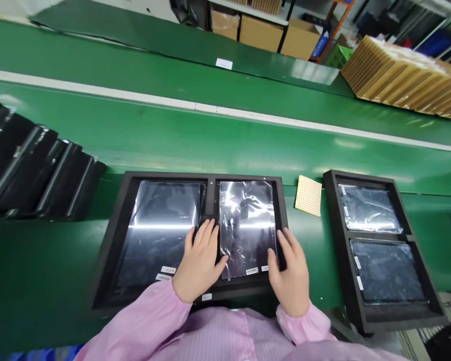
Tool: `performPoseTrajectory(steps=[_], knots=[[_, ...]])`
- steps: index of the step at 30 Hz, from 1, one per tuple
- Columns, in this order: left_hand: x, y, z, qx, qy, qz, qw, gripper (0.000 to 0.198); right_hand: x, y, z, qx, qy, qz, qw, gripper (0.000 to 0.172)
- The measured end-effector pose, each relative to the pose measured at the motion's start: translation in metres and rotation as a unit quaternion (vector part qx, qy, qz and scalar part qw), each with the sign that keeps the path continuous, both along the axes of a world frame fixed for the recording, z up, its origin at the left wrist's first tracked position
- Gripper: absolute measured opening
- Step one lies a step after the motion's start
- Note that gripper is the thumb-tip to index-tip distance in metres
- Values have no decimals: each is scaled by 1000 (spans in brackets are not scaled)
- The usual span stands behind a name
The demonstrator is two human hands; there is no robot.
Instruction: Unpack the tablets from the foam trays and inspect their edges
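In front of me lies a black foam tray [210,203] with two compartments. Its right compartment holds a tablet-like screen panel [248,250] in wrinkled clear film, with small white labels along its lower edge. A second dark screen panel [161,245] rests in the left compartment, also labelled at its lower edge. My left hand [201,263] is spread over the divider, its thumb at the left edge of the filmed panel. At that panel's right edge is my right hand [291,273], fingers apart along the tray's right side. Neither hand grips anything.
Another black tray [381,234] with two screen panels stands to the right. Between the trays lies a sheet of yellow dot stickers [308,195]. Several black trays [33,170] lean at the left. Stacked cardboard dividers [402,80] sit at the back right of the green bench [210,135].
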State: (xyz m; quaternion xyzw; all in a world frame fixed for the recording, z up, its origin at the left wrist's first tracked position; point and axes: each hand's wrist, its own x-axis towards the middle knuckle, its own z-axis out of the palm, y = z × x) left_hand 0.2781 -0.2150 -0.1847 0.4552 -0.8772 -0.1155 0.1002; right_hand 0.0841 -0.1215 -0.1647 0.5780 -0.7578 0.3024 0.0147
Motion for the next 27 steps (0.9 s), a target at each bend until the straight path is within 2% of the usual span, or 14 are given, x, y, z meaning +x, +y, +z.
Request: performPoseTrajectory(steps=[2, 5, 7, 9, 11, 15, 17, 19, 20, 22, 25, 27], knots=[[-6, -4, 1, 36, 30, 5, 999, 50, 7, -5, -19, 35, 2, 37, 999, 48], [-19, -7, 3, 134, 101, 83, 982, 49, 13, -8, -40, 78, -3, 47, 996, 60], [-29, -4, 8, 191, 174, 153, 954, 50, 11, -8, -47, 99, -35, 43, 994, 64], [-40, 0, 16, 231, 269, 196, 914, 53, 4, -7, -48, 122, -89, 39, 988, 68], [-50, 4, 24, 287, 377, 194, 859, 55, -6, -8, -45, 136, -153, 30, 978, 72], [-56, 4, 39, 426, 550, 173, 698, 60, -21, -18, -32, 114, -286, 9, 951, 79], [-46, 1, 42, 462, 590, 198, 632, 67, -24, -26, -22, 91, -363, -7, 927, 81], [-26, -3, 44, 474, 610, 224, 594, 73, -20, -34, -9, 84, -436, 3, 896, 79], [-12, -5, 45, 473, 616, 230, 586, 74, -16, -39, -3, 89, -463, 22, 881, 75], [21, -10, 47, 462, 619, 223, 595, 67, -3, -50, 7, 113, -494, 77, 859, 66], [74, -20, 53, 457, 588, 186, 640, 51, 25, -71, 10, 163, -503, 135, 838, 58], [103, -27, 57, 438, 547, 217, 680, 42, 47, -89, 6, 200, -496, 163, 829, 52]])
